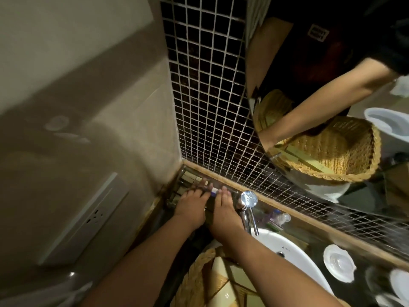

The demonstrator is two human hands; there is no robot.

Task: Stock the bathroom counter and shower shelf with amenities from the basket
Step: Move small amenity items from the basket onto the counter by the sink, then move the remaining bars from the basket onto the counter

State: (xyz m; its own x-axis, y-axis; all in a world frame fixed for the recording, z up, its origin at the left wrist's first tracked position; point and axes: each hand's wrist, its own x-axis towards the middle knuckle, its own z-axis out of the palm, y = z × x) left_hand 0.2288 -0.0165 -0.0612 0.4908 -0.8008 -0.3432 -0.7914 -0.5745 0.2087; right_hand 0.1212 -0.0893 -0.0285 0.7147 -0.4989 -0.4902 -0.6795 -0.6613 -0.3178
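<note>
Both my hands reach into the back left corner of the dark counter. My left hand (193, 201) lies flat with fingers spread over a small tray of pale packets (190, 177). My right hand (223, 206) sits beside it, fingers together. Between the fingertips shows a small white and blue item (213, 191); which hand holds it I cannot tell. The wicker basket (194, 275) with yellowish boxes stands at the bottom, under my right forearm.
A chrome tap (249, 199) stands right of my right hand, above the white basin (287, 251). A white dish (339, 262) lies to the right. A mirror (321, 85) on the mosaic wall reflects basket and arms. A wall socket (88, 218) is left.
</note>
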